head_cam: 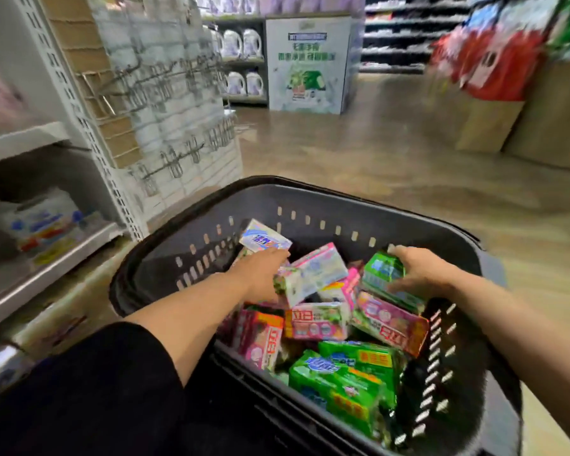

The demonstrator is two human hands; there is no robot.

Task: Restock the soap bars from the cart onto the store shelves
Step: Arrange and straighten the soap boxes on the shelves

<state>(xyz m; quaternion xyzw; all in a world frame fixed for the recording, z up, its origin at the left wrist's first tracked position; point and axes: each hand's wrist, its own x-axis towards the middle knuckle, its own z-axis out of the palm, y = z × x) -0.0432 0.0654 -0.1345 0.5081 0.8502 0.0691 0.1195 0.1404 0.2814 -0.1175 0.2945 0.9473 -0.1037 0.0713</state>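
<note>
Inside the dark slotted cart [313,205] lies a loose heap of wrapped soap bars. Green packs [346,376] sit at the near side, pink packs [316,320] across the middle, and another long pink pack [392,320] lies tilted toward the right wall. A pale pack [313,274] with a pink edge rests on top near the centre.

Reaching in from the left, the left hand [260,274] is over the pile, its fingers curled onto a white-and-blue pack [265,240] that is lifted at the far left of the heap; the grip itself is partly hidden and blurred. The right hand [418,274] is by the right wall, fingers and thumb closed round a green pack [380,271] standing on the pink one.

Left of the cart stand white shelves [23,139] holding blurred packs [43,225], with a rack of bare metal hooks [165,80] beside them. Jugs [241,44] fill a far shelf.
</note>
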